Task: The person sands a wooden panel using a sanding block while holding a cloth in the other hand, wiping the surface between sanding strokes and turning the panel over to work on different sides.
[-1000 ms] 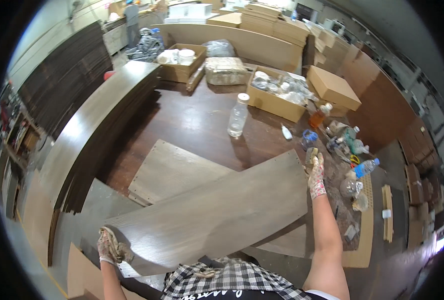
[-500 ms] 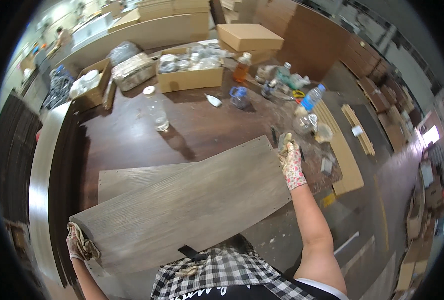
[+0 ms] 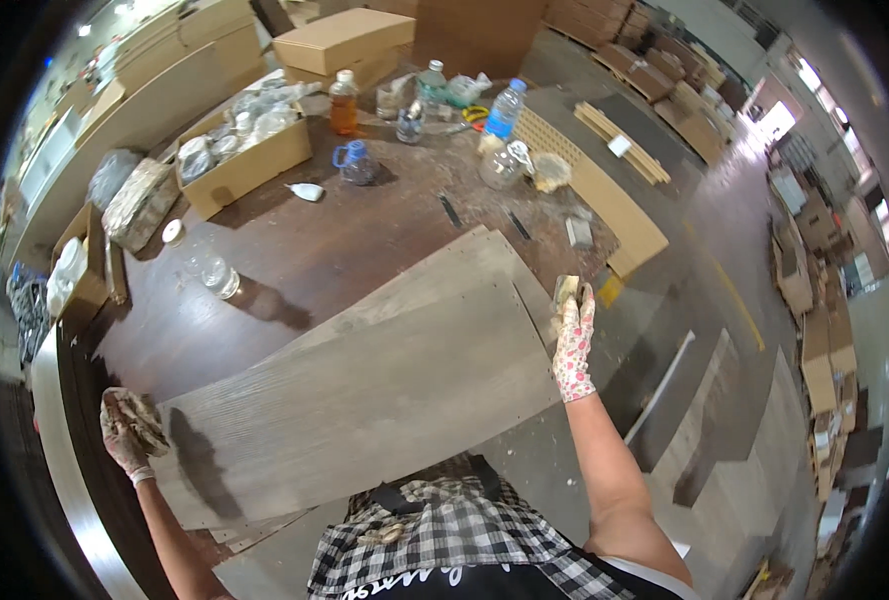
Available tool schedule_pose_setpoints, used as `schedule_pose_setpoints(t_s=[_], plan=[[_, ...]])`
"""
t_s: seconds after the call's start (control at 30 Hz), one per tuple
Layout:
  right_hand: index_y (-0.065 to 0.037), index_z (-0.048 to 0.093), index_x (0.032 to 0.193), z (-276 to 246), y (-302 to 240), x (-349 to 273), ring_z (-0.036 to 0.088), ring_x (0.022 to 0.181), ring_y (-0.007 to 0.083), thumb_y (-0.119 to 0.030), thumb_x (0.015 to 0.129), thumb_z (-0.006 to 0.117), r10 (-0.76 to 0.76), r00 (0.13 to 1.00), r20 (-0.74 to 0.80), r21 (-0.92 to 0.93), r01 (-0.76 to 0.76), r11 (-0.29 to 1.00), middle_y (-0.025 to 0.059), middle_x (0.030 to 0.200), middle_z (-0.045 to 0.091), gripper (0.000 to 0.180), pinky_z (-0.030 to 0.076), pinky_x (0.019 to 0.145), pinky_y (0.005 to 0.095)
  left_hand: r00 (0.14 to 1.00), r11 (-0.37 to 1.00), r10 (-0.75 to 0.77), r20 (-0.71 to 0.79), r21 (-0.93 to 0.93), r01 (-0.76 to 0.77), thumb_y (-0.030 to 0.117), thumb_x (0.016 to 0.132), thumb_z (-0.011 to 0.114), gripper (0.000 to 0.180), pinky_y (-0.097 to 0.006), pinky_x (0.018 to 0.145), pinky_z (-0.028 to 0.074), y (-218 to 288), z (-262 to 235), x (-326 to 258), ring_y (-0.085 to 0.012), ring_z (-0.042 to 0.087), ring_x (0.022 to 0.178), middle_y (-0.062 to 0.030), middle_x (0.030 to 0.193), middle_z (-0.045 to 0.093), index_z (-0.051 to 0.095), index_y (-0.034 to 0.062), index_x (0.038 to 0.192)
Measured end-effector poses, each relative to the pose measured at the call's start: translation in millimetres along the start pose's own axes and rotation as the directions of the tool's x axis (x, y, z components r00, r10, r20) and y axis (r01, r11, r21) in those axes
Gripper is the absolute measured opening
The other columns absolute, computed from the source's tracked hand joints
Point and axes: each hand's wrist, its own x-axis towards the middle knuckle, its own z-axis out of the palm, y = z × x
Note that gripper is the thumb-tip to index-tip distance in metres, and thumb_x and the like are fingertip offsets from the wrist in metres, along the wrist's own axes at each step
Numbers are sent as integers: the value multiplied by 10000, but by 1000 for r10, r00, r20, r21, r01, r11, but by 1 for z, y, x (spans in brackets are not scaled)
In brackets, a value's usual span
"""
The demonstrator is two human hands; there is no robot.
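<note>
A grey wood-grain panel with small holes along its ends lies in front of me. It overlaps a second similar panel, which shows along the far edge. At the panel's left end, my left hand, in a patterned glove, is closed on a crumpled, stained rag; a shadow falls on the panel beside it. My right hand, in a white glove with pink spots, is by the right end. It grips a small yellowish-grey block, whose exact kind I cannot make out.
On the dark brown table stand a clear bottle, a blue-handled jug, an orange-filled bottle and a water bottle. A carton of containers sits at the back left. A grey block lies near the right edge.
My view has swung to the right, so the table things appear further left. The upper panel has shifted against the lower one, which now shows at the far right. My left hand appears lifted off the panel.
</note>
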Motion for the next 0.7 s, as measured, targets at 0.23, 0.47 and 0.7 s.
schedule_pose_setpoints(t_s=[0.23,0.47,0.7], plan=[[-67,304,1408,-54,-1,-35,507,1139,227,-244,936,509,346,938,33,271,-342,900,101,1330,449,545,438,920,373,877,975,100,471,128,-181,84,906,551,270,-292,896,453,90,201,-124,-168,575,999,-75,1134,610,571,5,1164],[22,469,1283,-57,18,8,514,1121,184,-81,858,608,146,962,231,237,-201,950,106,1256,516,459,430,942,298,611,586,291,736,367,-722,145,826,571,318,-405,933,395,135,318,-224,-309,527,1103,-111,1159,598,598,85,1137],[58,470,1261,-98,12,73,517,1142,203,-62,803,638,114,784,610,247,-325,913,129,1257,523,502,420,971,321,708,366,198,678,619,-695,239,863,550,302,-418,861,407,149,389,-265,-286,559,1023,-88,1116,604,596,107,1130]])
